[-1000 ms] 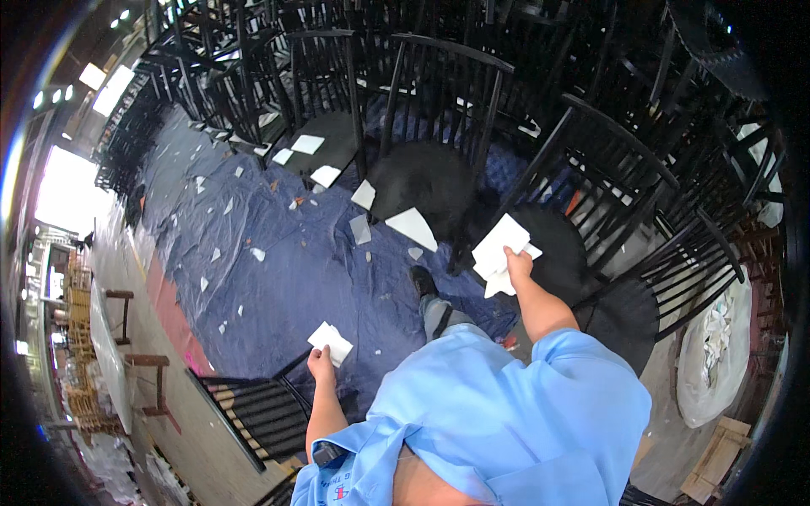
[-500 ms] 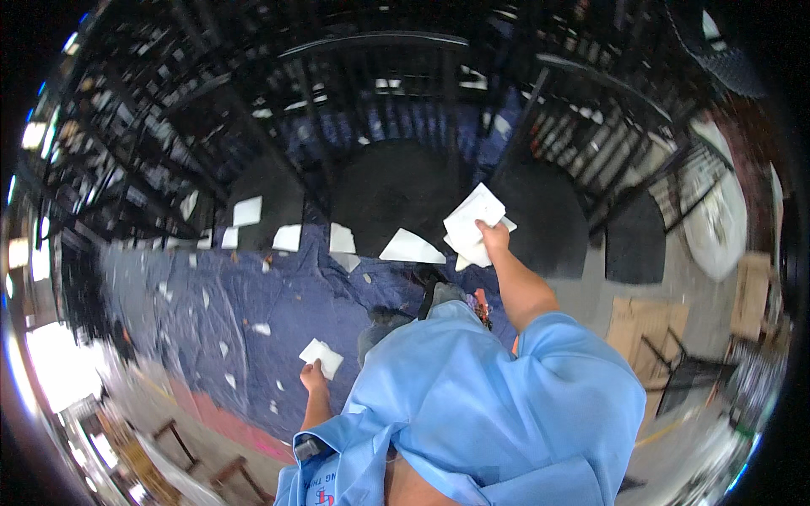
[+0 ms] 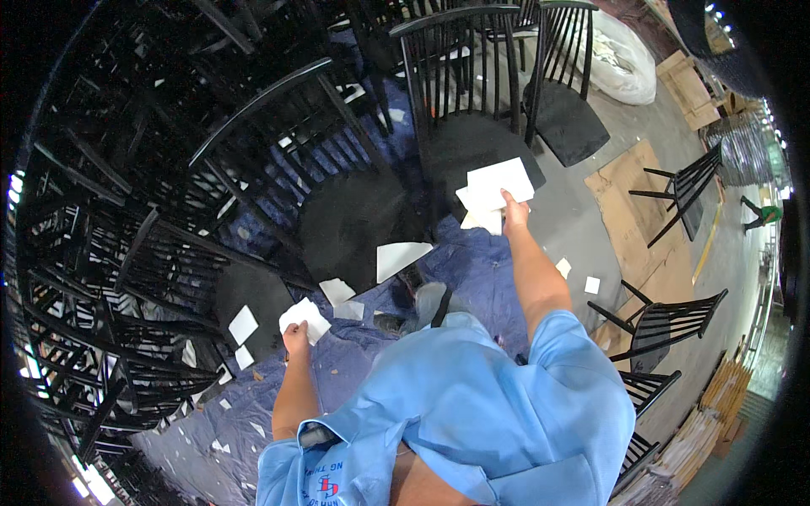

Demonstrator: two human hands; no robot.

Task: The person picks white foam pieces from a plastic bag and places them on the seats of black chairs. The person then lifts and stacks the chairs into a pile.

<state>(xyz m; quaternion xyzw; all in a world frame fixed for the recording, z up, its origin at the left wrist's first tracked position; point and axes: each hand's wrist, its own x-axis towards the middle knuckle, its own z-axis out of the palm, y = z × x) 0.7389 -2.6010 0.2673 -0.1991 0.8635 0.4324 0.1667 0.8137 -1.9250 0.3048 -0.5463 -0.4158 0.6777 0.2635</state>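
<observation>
My right hand [image 3: 515, 218] grips a fanned stack of white sheets [image 3: 499, 181], thumb on top, over the front of a black spindle-back chair [image 3: 456, 139]. Lower and to the left, my left hand [image 3: 295, 339] pinches a smaller white sheet [image 3: 310, 318]. It hangs in front of another black chair [image 3: 350, 219]. A white sheet [image 3: 401, 260] lies at that chair's front edge, with a torn white piece [image 3: 336, 292] beside it. Further left, a white piece [image 3: 243, 322] rests on a dark seat. Whether the sheets are paper or thin foam I cannot tell.
A wrinkled blue tarp [image 3: 468, 253] strewn with white scraps covers the floor at my feet. Stacked black chairs [image 3: 110, 278] crowd the left. On the right are flattened cardboard [image 3: 629, 194], a fallen chair [image 3: 675, 325] and a big clear bag [image 3: 620, 59]. A distant person [image 3: 766, 215] stands far right.
My view has turned to the right, bringing more chairs and cardboard into sight. Both hands still hold their white sheets. My left hand has risen from over the tarp to in front of a chair.
</observation>
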